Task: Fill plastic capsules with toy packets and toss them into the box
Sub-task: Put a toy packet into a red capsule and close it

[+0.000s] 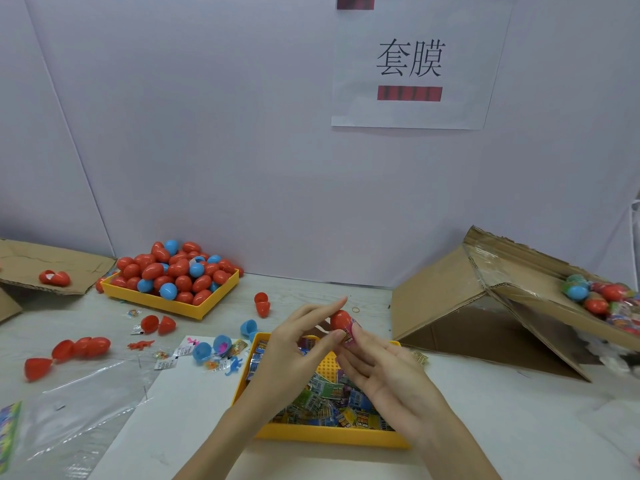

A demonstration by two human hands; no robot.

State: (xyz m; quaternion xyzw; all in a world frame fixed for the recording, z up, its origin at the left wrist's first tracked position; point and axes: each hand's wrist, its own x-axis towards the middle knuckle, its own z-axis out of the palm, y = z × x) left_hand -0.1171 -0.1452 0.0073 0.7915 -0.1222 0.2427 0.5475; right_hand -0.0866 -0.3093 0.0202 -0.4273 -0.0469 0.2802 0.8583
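left hand (294, 344) + right hand (381, 362): both pinch red egg-shaped plastic capsule (340, 319) | above yellow plastic packet tray (332, 435), table's front edge

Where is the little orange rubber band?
In the head view the rubber band lies on the table, just right of the red capsule in the hands, left of the cardboard box.

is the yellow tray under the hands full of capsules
No, the yellow tray under the hands holds flat printed toy packets, while the capsules fill the other yellow tray at back left.
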